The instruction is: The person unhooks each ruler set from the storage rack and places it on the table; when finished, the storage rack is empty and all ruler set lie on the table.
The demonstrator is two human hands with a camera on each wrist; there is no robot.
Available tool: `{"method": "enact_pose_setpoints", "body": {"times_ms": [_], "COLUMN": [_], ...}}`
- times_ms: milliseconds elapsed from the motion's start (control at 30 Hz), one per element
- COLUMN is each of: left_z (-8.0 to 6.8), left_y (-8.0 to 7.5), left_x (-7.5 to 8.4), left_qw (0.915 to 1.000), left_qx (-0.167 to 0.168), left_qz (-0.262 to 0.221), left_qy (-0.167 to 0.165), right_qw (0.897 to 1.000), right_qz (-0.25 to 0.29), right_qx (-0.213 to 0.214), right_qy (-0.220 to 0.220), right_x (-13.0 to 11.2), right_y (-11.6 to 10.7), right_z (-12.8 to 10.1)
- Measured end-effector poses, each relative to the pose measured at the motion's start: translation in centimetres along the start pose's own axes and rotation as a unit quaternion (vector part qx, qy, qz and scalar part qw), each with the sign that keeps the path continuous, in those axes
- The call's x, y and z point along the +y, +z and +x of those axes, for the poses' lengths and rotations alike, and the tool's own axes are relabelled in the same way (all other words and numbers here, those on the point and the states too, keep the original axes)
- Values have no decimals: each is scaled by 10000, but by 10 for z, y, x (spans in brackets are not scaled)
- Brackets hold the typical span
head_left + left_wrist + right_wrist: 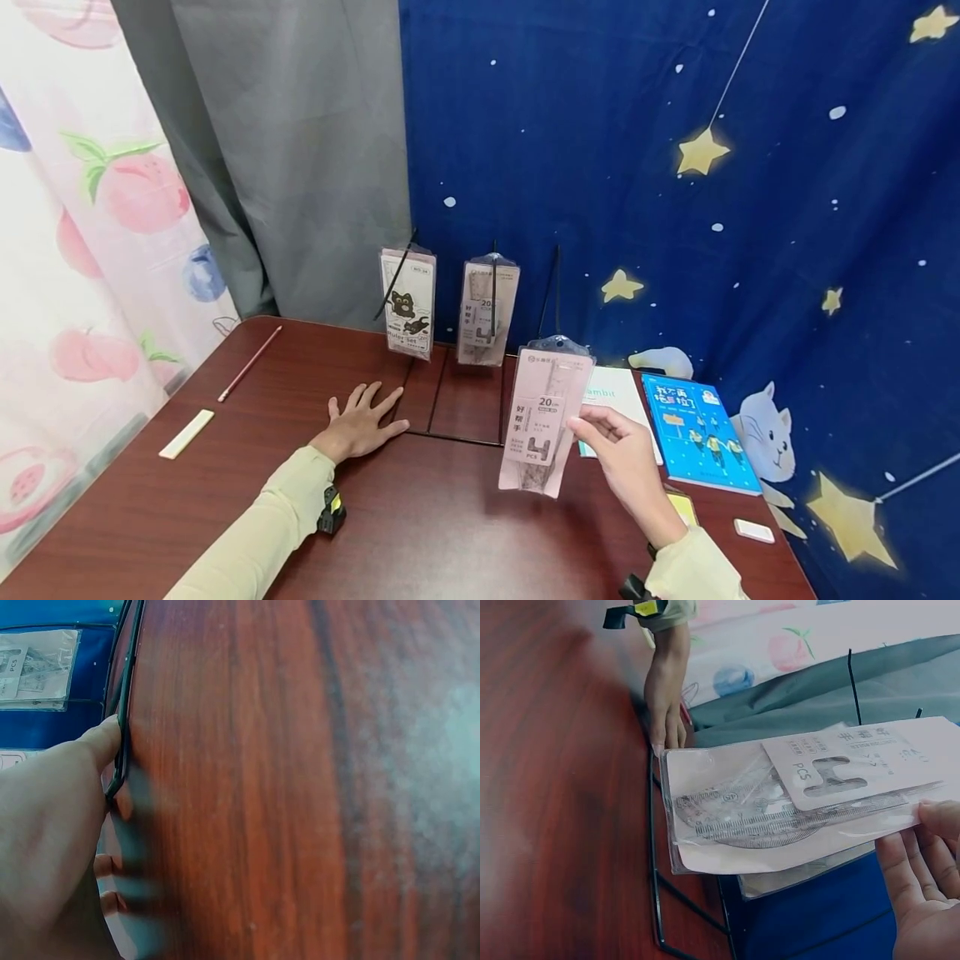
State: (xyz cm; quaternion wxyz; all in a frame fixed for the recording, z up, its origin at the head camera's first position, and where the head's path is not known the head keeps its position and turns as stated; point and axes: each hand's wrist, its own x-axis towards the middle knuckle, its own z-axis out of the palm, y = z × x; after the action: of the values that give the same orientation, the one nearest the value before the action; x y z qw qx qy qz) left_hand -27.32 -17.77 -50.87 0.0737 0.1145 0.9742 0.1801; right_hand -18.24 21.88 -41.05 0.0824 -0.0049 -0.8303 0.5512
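Three ruler packs (546, 421), two hands (618, 446)

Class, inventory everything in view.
Flat plastic ruler packs: 3, pink or white, centre
Wire rack: 1, black, centre
Slim stick: 1, pink, left
Flat bar: 1, cream, left
Thin booklet: 1, white, right
Paper book: 1, blue, right
Partly hidden item: 1, yellow, right
Small block: 1, white, right
Wooden table: 1, brown, below
Fabric curtains: 3, white, grey, blue, behind
Wrist devices: 2, black, wrists
Sleeves: 2, cream, arms
Left grip: 1, beside rack
Right grip: 1, holding pack
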Motion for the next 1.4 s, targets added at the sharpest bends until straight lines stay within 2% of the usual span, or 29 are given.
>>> {"method": "enact_pose_setpoints", "body": {"times_ms": [233,467,600,733,867,1100,1233,1400], "left_z": [2,2,1,0,0,0,1,3], "left_y": [0,1,0,-1,0,4,7,4], "left_x": [1,0,-2,-2,0,-2,-4,-3], "left_qw": [9999,10000,10000,10000,10000,9998,9998,9999], "left_qx": [-65,-45,-23,-59,-64,-111,-65,-40], "left_qz": [24,-9,-76,1,-16,-135,-196,-158], "left_qy": [-100,-44,-53,-47,-22,-32,-13,14], "right_qw": [9990,9928,9847,9724,9637,9607,9619,9602], "right_qz": [57,-290,-474,-612,-674,-807,-1058,-1514], "right_qx": [-89,-53,-99,-177,-236,-105,25,-91], "right_qy": [441,1165,1674,2244,2572,2652,2520,2345], "right_x": [9,34,49,65,80,98,103,105], "right_y": [-14,-32,-46,-62,-69,-65,-59,-55], "right_z": [-27,-52,-62,-68,-74,-79,-81,-80]}}
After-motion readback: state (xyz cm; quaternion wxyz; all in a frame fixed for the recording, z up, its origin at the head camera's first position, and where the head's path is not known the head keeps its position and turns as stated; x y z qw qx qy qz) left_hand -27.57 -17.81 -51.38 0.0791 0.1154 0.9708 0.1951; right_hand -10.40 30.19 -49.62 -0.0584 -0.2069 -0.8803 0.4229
